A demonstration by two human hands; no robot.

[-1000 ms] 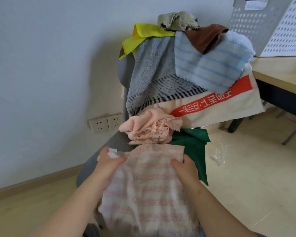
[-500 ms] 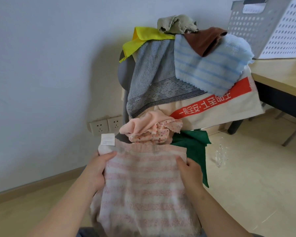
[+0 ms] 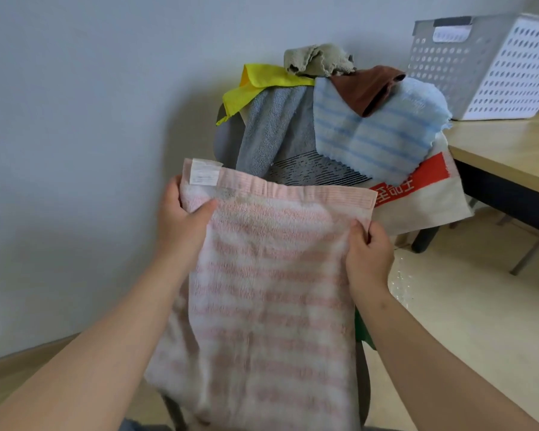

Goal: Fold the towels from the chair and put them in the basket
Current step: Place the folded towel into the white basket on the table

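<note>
A pink-and-white striped towel (image 3: 271, 290) hangs in front of me, held up by its top corners. My left hand (image 3: 181, 219) pinches the left corner just under a white label. My right hand (image 3: 367, 253) grips the right corner. Behind it the grey chair (image 3: 224, 141) carries a pile of towels: grey (image 3: 274, 132), yellow (image 3: 252, 88), olive (image 3: 315, 59), brown (image 3: 364, 88), blue striped (image 3: 383, 135) and beige with a red band (image 3: 423, 200). The perforated grey basket (image 3: 492, 66) stands on the table at the upper right.
The wooden table (image 3: 511, 150) with dark legs stands to the right of the chair. A green cloth edge (image 3: 363, 334) shows beside the held towel. A pale wall runs along the left, with light floor on the right.
Both hands have lifted the striped towel off the chair seat and raised it upright; it now hides the pink and green cloths and the wall sockets.
</note>
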